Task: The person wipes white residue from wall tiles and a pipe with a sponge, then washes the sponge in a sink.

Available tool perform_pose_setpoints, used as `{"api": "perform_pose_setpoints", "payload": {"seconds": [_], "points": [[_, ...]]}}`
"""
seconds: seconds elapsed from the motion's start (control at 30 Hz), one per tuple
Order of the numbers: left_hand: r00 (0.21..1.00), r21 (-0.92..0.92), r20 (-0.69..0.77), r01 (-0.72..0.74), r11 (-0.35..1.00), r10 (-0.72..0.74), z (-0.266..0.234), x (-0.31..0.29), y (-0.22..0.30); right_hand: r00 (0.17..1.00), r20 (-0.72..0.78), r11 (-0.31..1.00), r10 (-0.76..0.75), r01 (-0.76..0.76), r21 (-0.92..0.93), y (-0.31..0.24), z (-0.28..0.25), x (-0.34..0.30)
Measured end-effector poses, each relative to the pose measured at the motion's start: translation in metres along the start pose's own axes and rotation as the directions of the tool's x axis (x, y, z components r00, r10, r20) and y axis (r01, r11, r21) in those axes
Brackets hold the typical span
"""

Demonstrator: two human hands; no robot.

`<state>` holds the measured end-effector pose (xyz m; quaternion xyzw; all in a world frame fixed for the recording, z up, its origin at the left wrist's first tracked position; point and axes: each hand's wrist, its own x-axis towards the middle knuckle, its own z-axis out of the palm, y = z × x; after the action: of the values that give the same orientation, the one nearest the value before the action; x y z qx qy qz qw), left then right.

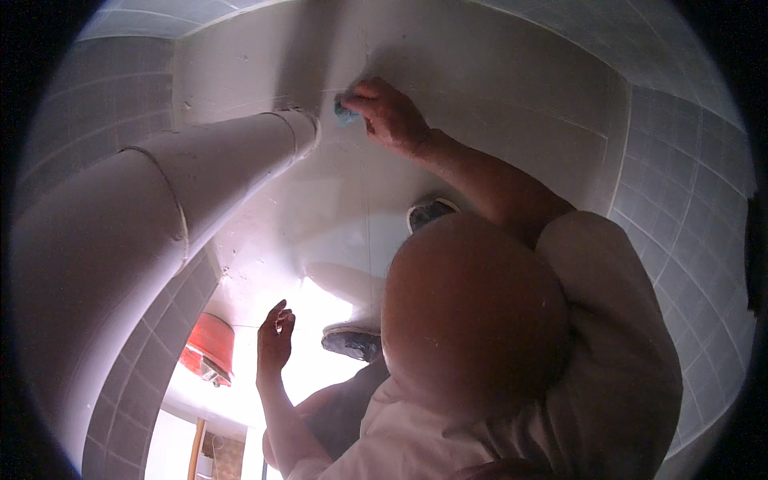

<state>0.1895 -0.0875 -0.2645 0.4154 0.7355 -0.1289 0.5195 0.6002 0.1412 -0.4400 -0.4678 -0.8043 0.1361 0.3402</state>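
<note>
My right hand is stretched out to the far middle, its fingers closed on a small, crumpled blue cloth. The cloth touches the pale floor, close to the end of a thick white pipe. Lower down on the left, my left hand hangs raised over the brightly lit part of the floor. Its fingers are loosely curled, with a gap between thumb and fingers, and I make out nothing in it. A large, smooth brown rounded shape blocks the middle of the view; I cannot tell what it is.
The pipe slants in from the lower left. Grey tiled walls stand at the left and right. A red bucket and a wooden stick are at the lower left. Two dark shoes rest on the floor.
</note>
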Motion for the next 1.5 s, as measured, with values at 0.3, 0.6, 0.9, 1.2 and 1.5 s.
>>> {"api": "perform_pose_setpoints", "payload": {"seconds": [0.3,0.6,0.9,1.2,1.5], "points": [[0.996,-0.043,0.009,-0.089,0.995,0.089,0.001,0.013,0.007,0.848,-0.21,0.791,0.487,-0.53,-0.305,0.176,0.067,0.073],[0.999,-0.091,-0.051,0.005,0.996,-0.01,0.001,-0.008,0.018,0.832,-0.43,0.936,0.351,-0.313,0.158,0.077,0.08,0.149],[0.998,-0.085,0.009,0.068,0.994,-0.068,0.014,-0.006,0.013,0.968,0.084,0.929,-0.235,0.198,0.313,0.036,0.084,0.226],[0.997,-0.145,-0.069,0.037,0.989,-0.047,0.01,-0.011,0.011,0.951,0.309,0.992,-0.019,-0.02,0.123,0.01,0.01,0.067],[0.999,-0.055,0.038,-0.037,0.998,0.039,0.006,0.022,-0.006,0.97,0.102,0.975,0.221,-0.222,0.0,0.009,0.031,0.014]]}}
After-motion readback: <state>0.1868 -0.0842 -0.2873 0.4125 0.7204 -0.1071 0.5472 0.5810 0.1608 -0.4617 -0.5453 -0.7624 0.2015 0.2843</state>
